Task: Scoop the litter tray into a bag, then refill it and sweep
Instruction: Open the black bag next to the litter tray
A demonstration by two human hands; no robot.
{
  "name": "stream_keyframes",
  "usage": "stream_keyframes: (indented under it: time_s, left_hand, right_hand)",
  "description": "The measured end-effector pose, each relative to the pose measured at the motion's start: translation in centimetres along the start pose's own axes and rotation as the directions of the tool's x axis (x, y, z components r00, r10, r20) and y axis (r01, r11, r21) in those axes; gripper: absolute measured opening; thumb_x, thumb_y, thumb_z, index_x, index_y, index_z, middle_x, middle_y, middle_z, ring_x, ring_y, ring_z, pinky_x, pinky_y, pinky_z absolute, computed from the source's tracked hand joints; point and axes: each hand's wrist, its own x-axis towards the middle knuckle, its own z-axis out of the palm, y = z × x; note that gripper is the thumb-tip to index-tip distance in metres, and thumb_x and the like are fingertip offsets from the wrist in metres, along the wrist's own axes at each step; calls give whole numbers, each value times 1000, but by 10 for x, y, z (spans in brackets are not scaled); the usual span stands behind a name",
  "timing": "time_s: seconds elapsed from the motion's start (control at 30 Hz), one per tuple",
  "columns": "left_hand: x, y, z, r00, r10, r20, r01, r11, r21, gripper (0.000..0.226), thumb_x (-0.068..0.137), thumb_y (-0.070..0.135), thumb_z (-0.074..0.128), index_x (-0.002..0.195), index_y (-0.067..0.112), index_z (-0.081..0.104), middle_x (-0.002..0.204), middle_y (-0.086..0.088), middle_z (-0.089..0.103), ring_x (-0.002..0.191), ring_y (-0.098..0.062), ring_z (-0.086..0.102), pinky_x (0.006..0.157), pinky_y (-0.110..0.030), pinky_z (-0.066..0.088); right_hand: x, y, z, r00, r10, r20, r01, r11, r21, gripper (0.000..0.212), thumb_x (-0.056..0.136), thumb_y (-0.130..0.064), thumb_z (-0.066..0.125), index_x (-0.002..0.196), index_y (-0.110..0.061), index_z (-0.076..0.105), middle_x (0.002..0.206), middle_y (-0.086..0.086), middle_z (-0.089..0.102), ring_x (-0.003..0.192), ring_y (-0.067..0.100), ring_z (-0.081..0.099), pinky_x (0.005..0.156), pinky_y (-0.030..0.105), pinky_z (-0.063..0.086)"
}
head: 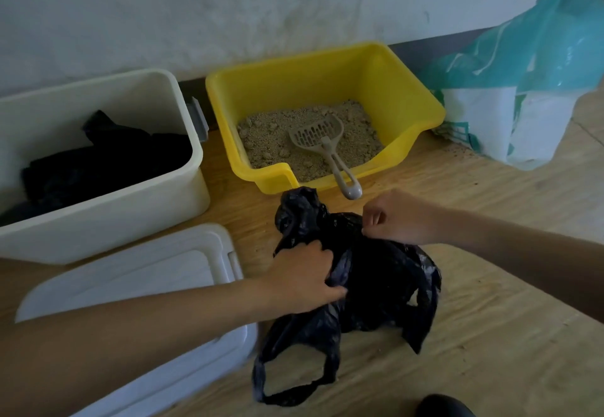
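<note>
A yellow litter tray [405,90] stands against the wall, holding sandy litter [277,135] with clumps. A grey slotted scoop [322,139] lies in the litter, its handle sticking out over the tray's low front lip. In front of the tray a crumpled black plastic bag [382,282] lies on the wooden floor. My left hand [304,276] grips the bag's left edge. At the upper right edge of the bag, my right hand [395,217] pinches the plastic. One bag handle loops toward me.
A white bin [137,207] with dark bags inside stands at the left, its white lid [143,286] lying flat before it. A teal and white litter sack [529,90] leans at the right. Litter grains dot the wooden floor [506,302]. A dark object [441,407] shows at the bottom edge.
</note>
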Motion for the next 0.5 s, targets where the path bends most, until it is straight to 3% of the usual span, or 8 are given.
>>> stream_keyframes:
  time_s: [0.07, 0.1, 0.2, 0.3, 0.37, 0.43, 0.5]
  left_hand:
    - [5, -12, -5, 999, -24, -23, 20, 988, -152, 21, 89, 27, 55, 83, 7, 57, 88, -9, 56, 80, -24, 54, 64, -33, 40]
    - [6, -18, -9, 999, -44, -24, 36, 968, -249, 18, 89, 24, 57, 85, 7, 60, 89, -8, 61, 81, -22, 57, 67, -34, 43]
    - [6, -17, -17, 995, -93, -23, 70, 874, -481, 38, 85, 47, 64, 101, 14, 54, 98, -1, 63, 89, -17, 61, 80, -37, 52]
    - [10, -6, -14, 989, -143, -25, 115, 876, -468, 55, 77, 54, 69, 109, 16, 47, 97, -1, 63, 89, -20, 63, 73, -36, 52]
    - [18, -6, -11, 995, -95, 2, 84, 870, -485, 35, 83, 38, 70, 101, 11, 58, 95, -3, 63, 92, -23, 63, 70, -30, 46]
    - [23, -10, -13, 987, -85, 135, 151, 777, -612, 24, 88, 28, 66, 105, 11, 65, 103, -3, 64, 97, -19, 61, 79, -30, 45]
    - [23, -12, -20, 953, -79, 293, 283, 581, -763, 25, 93, 28, 59, 117, 21, 59, 108, 9, 62, 98, -8, 59, 84, -21, 45]
  right_hand:
    - [0, 3, -11, 998, 23, -59, -20, 999, 50, 16, 88, -31, 62, 74, -25, 62, 90, 0, 66, 87, 22, 63, 77, 37, 49]
    - [0, 6, -15, 996, 38, -84, -32, 997, 76, 18, 88, -31, 64, 71, -24, 62, 89, 4, 69, 85, 25, 63, 74, 37, 49]
    - [-2, 9, -23, 989, 42, -141, -20, 988, 151, 19, 87, -29, 67, 75, -15, 67, 85, 10, 70, 78, 29, 62, 64, 35, 45]
    - [-3, 5, -27, 991, 3, -131, 18, 987, 159, 24, 90, -30, 64, 75, -11, 66, 69, 4, 63, 60, 17, 52, 56, 26, 37]
    - [-3, 4, -30, 996, 2, -91, 10, 991, 133, 26, 91, -29, 62, 79, -7, 66, 64, 0, 57, 55, 11, 46, 51, 19, 34]
    - [-4, 6, -38, 1000, 3, -11, -2, 998, 62, 23, 90, -31, 64, 81, -10, 67, 71, 1, 64, 60, 12, 53, 53, 18, 36]
    - [-6, 13, -49, 998, 10, 62, -8, 1000, -24, 18, 84, -36, 70, 84, -18, 68, 85, 0, 71, 74, 10, 63, 61, 19, 43]
